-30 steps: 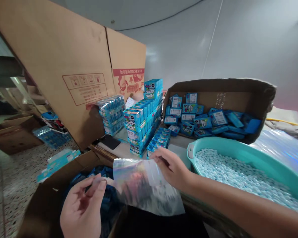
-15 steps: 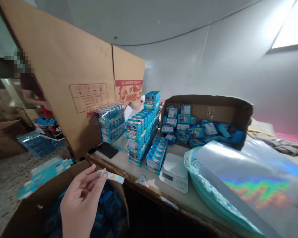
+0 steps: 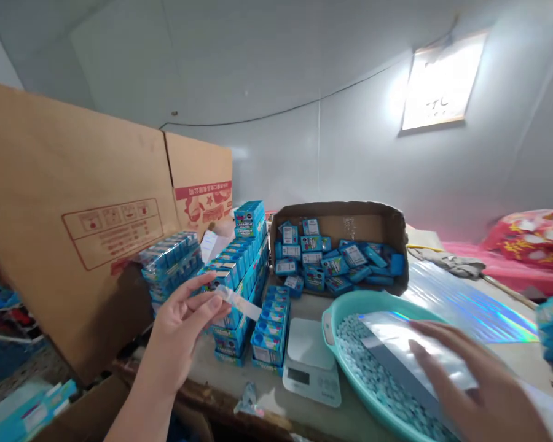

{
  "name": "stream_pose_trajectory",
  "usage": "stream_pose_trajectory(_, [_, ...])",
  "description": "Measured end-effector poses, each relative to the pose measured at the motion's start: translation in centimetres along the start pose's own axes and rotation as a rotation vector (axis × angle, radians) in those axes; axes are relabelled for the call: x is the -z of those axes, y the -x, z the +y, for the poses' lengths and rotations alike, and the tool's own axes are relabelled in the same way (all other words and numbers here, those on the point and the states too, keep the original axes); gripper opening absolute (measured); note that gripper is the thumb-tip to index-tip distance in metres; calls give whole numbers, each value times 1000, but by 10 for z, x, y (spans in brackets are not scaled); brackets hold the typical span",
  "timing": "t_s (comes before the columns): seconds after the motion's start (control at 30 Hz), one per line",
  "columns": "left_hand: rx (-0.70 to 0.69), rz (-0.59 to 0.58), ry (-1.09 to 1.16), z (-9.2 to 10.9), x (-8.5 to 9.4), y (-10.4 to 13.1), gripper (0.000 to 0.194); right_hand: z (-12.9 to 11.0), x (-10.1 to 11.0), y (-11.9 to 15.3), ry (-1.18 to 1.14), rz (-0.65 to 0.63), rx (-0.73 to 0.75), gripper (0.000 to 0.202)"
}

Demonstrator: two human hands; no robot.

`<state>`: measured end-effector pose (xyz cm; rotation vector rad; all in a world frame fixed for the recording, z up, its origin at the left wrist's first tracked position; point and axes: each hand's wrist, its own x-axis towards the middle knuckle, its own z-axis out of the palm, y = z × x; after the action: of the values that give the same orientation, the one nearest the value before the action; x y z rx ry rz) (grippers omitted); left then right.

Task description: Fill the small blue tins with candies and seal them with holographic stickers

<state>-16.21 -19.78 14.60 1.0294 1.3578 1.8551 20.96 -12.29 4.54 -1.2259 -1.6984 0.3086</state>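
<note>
At the far left, a tall brown cardboard sheet (image 3: 115,202) with red printing stands upright behind stacks of wrapped blue boxes (image 3: 172,261). In front of a taller stack of blue boxes (image 3: 246,261), the left hand (image 3: 179,325) is raised, its thumb and forefinger closed on the end of a strip (image 3: 246,305), the other fingers loosely bent. The strip is narrow, pale and see-through, and slants down to the right, with its free end over the gap beside a short row of blue boxes (image 3: 270,325). Below on the worktop (image 3: 203,368) lies a crumpled clear scrap (image 3: 249,398), and right of the row sits a white kitchen scale (image 3: 309,362). Behind, an open carton (image 3: 350,212) lies with loose blue boxes (image 3: 334,265) inside. Next comes a turquoise basin (image 3: 328,328) full of small pale-blue pieces (image 3: 357,353). A shiny film (image 3: 394,334), silvery with a rainbow sheen along its top edge, lies slantwise over the pieces. The right hand (image 3: 479,374), blurred, is partly open over the film, fingers reaching left and the thumb apart; whether it grips the film, I cannot tell. Beyond, more glossy film (image 3: 470,301) covers the worktop.
</note>
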Motion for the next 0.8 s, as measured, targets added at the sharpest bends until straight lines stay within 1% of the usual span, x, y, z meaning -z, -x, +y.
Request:
stream_pose_trajectory(0.03, [18,-15,28,2,-1,1,76,-18,-16,3,-72,-3,15,32])
stream_pose_trajectory(0.07, [28,-19,57,3,-3,2,76,-37,-33,4,-170,-37,53,33])
stream_pose_trajectory(0.17, [30,7,107,2,-6,4,74,-90,-78,2,-468,-285,56,43])
stream_pose_trajectory(0.23, [25,32,119,0,-6,5,70,-115,-99,-2,-624,-384,32,48])
stream_pose_trajectory(0.3, [19,48,131,-3,-4,6,65,-133,-115,-5,-724,-442,18,52])
stream_pose_trajectory(0.43, [37,61,151,-5,2,12,56,-151,-134,-8,-904,-473,1,54])
stream_pose_trajectory(0.57, [64,67,209,-10,0,20,53,-158,-144,-9,-1203,-541,-148,49])
stream_pose_trajectory(0.63, [86,79,240,-15,-2,24,51,-159,-145,-8,-1309,-552,-190,44])
stream_pose_trajectory(0.7, [106,90,257,-21,-3,29,51,-159,-146,-8,-1335,-544,-204,46])
stream_pose_trajectory(0.8, [98,112,269,-28,-1,35,49,-159,-147,-6,-1343,-540,-250,58])
